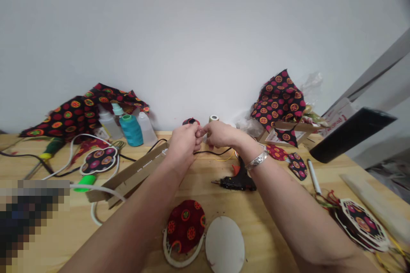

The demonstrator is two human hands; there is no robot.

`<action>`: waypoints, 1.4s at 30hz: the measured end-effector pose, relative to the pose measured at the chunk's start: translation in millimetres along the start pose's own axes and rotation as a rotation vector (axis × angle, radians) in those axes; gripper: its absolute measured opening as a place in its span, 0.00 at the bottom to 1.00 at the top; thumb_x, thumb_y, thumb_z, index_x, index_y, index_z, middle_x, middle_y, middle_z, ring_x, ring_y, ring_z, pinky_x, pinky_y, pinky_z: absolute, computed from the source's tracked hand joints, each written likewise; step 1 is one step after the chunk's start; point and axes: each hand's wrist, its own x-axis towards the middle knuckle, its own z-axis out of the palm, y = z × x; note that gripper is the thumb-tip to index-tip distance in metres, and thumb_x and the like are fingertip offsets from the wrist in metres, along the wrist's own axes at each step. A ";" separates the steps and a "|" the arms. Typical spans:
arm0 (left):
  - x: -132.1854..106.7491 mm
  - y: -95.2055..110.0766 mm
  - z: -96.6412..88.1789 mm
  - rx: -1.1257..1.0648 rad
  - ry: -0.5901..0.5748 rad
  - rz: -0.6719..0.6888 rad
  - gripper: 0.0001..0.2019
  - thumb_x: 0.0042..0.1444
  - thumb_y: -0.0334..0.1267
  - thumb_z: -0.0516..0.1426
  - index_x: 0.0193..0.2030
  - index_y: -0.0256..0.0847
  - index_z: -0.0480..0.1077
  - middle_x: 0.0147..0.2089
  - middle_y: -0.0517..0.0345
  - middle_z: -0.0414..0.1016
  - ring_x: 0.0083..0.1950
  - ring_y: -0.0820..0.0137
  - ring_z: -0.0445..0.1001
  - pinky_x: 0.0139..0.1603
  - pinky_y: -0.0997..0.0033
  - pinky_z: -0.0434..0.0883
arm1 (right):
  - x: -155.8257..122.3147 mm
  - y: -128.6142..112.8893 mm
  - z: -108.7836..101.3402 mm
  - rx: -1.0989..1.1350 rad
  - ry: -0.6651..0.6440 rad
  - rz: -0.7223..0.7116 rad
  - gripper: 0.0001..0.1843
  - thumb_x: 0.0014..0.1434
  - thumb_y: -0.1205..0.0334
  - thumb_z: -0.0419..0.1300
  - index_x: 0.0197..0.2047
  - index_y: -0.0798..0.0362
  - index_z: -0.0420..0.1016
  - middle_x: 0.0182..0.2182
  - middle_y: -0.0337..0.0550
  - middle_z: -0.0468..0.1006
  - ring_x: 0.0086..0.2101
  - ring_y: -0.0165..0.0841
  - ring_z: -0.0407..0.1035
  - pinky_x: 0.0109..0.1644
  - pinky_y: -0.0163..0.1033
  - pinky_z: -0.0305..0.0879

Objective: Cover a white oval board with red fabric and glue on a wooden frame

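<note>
My left hand [186, 138] and my right hand [221, 135] meet near the back of the table, fingers pinched together. Whatever lies between the fingertips is too small to make out. Just beyond my left fingers shows a dark red and black patterned piece [188, 122]; whether I hold it cannot be told. A pale roll [214, 118] stands behind my right hand. Below my right wrist lies a black glue gun [238, 180] with an orange trigger. Closer to me are a red patterned fabric oval [185, 226], a pale ring frame [181, 262] around its lower edge, and a white oval [224, 245].
At left are a cardboard piece [134, 175], a teal thread cone [132, 131], bottles [146, 130], a white cable [96, 187] and patterned cloth [77, 108]. To the right lie a cardboard box [301, 130], a black cylinder [349, 136], a white pen [314, 177] and stacked patterned pieces [363, 224].
</note>
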 end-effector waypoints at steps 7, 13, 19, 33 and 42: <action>-16.4 -2.3 -4.4 0.158 0.018 0.156 0.11 0.62 0.37 0.48 0.43 0.35 0.69 0.31 0.59 0.72 0.23 0.76 0.68 0.21 0.76 0.65 | 8.9 8.4 7.4 0.069 0.155 -0.061 0.10 0.56 0.68 0.56 0.27 0.60 0.76 0.20 0.41 0.76 0.20 0.24 0.66 0.27 0.29 0.61; -70.2 -20.6 -40.4 0.833 0.188 0.509 0.15 0.54 0.31 0.55 0.48 0.43 0.71 0.45 0.52 0.74 0.36 0.63 0.71 0.30 0.68 0.63 | 14.3 -11.8 -26.4 -0.064 0.478 -0.120 0.19 0.65 0.64 0.43 0.51 0.57 0.69 0.38 0.45 0.77 0.35 0.29 0.71 0.39 0.33 0.63; -94.1 -49.3 -100.6 1.858 0.310 0.822 0.19 0.55 0.27 0.49 0.52 0.30 0.70 0.48 0.38 0.74 0.47 0.48 0.68 0.38 0.57 0.68 | -11.3 -3.9 -35.0 -0.506 0.490 0.018 0.23 0.53 0.77 0.54 0.53 0.57 0.68 0.46 0.56 0.71 0.40 0.40 0.71 0.41 0.41 0.64; -61.7 -45.5 -111.1 1.846 0.317 0.977 0.17 0.58 0.30 0.48 0.50 0.25 0.70 0.46 0.34 0.73 0.46 0.50 0.67 0.48 0.54 0.65 | -137.4 44.5 37.3 -0.138 0.330 -0.023 0.10 0.61 0.63 0.52 0.35 0.50 0.75 0.33 0.42 0.79 0.34 0.33 0.71 0.37 0.35 0.63; -106.0 -68.7 -94.7 1.519 0.045 1.039 0.21 0.58 0.37 0.53 0.56 0.28 0.63 0.55 0.38 0.68 0.56 0.54 0.63 0.58 0.53 0.62 | -200.7 50.3 107.3 0.092 0.188 -0.120 0.29 0.51 0.57 0.64 0.56 0.50 0.65 0.52 0.50 0.69 0.53 0.42 0.60 0.58 0.46 0.59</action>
